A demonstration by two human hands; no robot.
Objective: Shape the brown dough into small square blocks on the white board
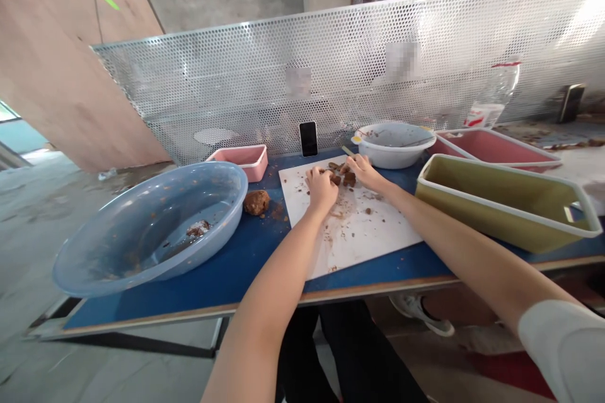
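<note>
On a white board (pixel 359 236) lie several brown, earthy lumps (pixel 349 179) with crumbs and smears about them. My left hand (pixel 322 187) is curled closed at the board's far part, its thumb and fingers against a brown lump (pixel 335 179). Just to its right, my right hand (pixel 362 171) has bent fingers pressed on the same group of lumps. How far the fingers wrap round the pieces is partly hidden. A larger brown lump (pixel 256 202) sits left of the board on the blue table (pixel 227 277).
A big blue basin (pixel 142 264) with wet brown bits stands left, a pink box (pixel 255 167) behind it. A phone (pixel 309 138) leans against the perforated metal screen (pixel 227 69). To the right are a white basin (pixel 394 154), an olive box (pixel 491 214), pink boxes and a bottle (pixel 494 97).
</note>
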